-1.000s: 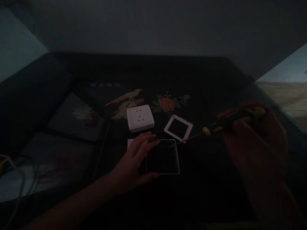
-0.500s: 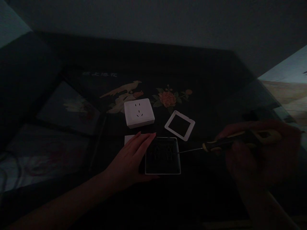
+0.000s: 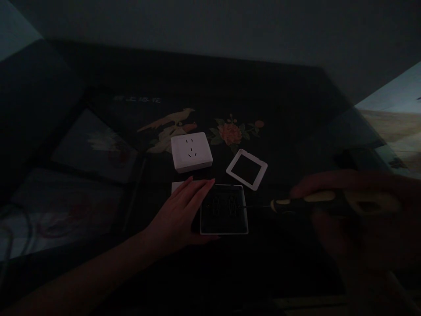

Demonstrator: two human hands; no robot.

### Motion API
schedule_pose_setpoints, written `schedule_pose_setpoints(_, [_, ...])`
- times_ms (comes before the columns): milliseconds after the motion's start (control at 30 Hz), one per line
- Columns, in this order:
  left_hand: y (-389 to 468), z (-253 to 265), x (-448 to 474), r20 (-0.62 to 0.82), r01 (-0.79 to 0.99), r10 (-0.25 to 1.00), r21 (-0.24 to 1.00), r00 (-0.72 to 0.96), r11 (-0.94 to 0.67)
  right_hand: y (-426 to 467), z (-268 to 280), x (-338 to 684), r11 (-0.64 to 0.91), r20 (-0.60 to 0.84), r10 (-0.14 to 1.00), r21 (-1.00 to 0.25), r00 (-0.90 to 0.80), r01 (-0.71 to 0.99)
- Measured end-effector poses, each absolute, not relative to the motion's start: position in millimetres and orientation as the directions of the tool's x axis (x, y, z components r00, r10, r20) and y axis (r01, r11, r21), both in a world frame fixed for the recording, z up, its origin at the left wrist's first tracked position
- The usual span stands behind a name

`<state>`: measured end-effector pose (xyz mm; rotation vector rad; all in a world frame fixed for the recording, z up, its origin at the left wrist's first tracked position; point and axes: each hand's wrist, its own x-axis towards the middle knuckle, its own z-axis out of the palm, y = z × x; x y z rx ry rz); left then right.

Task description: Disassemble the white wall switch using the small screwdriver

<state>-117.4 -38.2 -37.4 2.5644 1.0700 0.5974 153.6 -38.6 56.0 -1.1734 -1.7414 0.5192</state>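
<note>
A square wall box (image 3: 224, 224) with a thin white rim and a dark inside lies near the middle, and two raised fittings show dimly within it. My left hand (image 3: 174, 215) holds this box by its left side, fingers at the far edge and thumb at the near one. In my right hand (image 3: 365, 239) is a screwdriver (image 3: 320, 197) with a black and yellow handle, held nearly level. Its thin shaft reaches left to the box's right edge; whether the tip touches a fitting is too dark to tell. Part of a white piece (image 3: 176, 187) shows behind my left fingers.
Beyond the box stands a white socket (image 3: 191, 151) with its slotted face up. To its right lies a white square frame (image 3: 248, 169). The dark glossy tabletop (image 3: 279, 118) carries a bird and flower picture, and a pale wall rises behind it.
The screwdriver handle has turned a little in my right hand and lies more level. My left hand stays on the box. The whole view has shifted slightly.
</note>
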Motion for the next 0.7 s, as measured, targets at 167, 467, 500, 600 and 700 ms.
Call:
schedule_pose_setpoints(167, [-38.4, -36.5, -116.9, 0.236, 0.635, 0.742, 0.396, 0.627, -0.663, -26.9, 83.2, 143.0, 0.6, 0.413, 0.797, -0.626, -0.44, 0.498])
schedule_pose_setpoints(467, [-38.8, -33.4, -115.4, 0.243, 0.675, 0.764, 0.363, 0.597, -0.643, -12.7, 99.0, 120.4, 0.659, 0.442, 0.752, -0.483, -0.49, 0.576])
schedule_pose_setpoints(500, [-38.9, -33.8, -115.3, 0.245, 0.68, 0.767, 0.357, 0.593, -0.64, -13.0, 101.3, 118.2, 0.646, 0.452, 0.76, -0.453, -0.466, 0.614])
schedule_pose_setpoints(600, [-39.4, -35.7, -115.6, 0.251, 0.689, 0.775, 0.356, 0.58, -0.631, -16.5, 104.1, 114.5, 0.581, 0.475, 0.799, -0.45, -0.369, 0.678])
schedule_pose_setpoints(700, [-39.5, -38.2, -116.7, 0.244, 0.695, 0.783, 0.361, 0.573, -0.622, -22.2, 103.2, 114.2, 0.526, 0.5, 0.823, -0.494, -0.269, 0.692])
